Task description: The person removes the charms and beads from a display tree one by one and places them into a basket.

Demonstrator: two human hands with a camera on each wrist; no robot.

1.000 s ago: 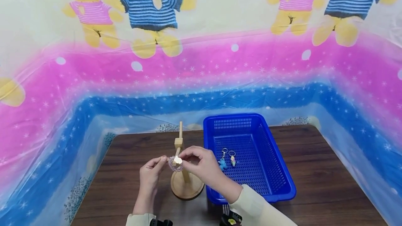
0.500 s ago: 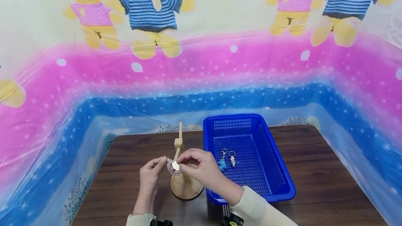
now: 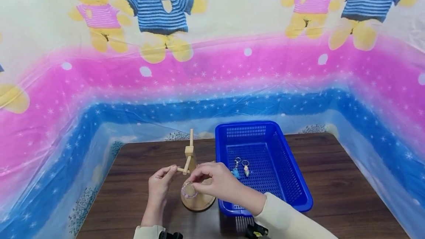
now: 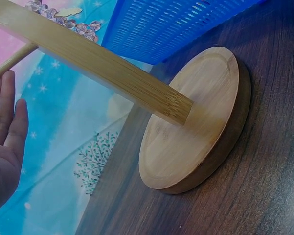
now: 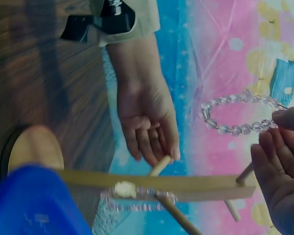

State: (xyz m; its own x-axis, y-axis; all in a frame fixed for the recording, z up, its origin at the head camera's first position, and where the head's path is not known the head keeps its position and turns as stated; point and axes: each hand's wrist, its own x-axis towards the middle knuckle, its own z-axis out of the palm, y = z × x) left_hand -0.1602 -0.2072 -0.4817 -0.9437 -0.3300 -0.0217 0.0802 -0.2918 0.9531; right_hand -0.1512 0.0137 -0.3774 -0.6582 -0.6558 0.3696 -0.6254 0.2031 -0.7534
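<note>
A: Start with your left hand (image 3: 159,183); is it wide or narrow?

B: Narrow. Thumb and forefinger meet on the end of a thin wooden peg (image 5: 159,166), left of centre at the bottom of the head view, while your other fingers bend loosely beside them in the right wrist view.

A: And your right hand (image 3: 216,180)?

B: Narrow at the tips too. You pinch a clear beaded bracelet (image 5: 245,129) between thumb and fingers; it is an open loop in the right part of the right wrist view, apart from the wooden stand (image 4: 115,71).

A: There's a second one, isn't there?

B: Yes, a bracelet with a gold charm (image 5: 127,190), low in the right wrist view and close against the stand's post — whether it hangs on a peg, you cannot tell from here.

A: What stands around your hands?

B: The stand's round base (image 3: 202,203) rests on the dark table (image 3: 123,183), at the bottom centre of the head view. Just right of it sits the blue basket (image 3: 294,161) — inside, toward its left side, lie a keychain with a blue figure (image 3: 236,173) and a pale, multicoloured keychain (image 3: 246,170).
</note>
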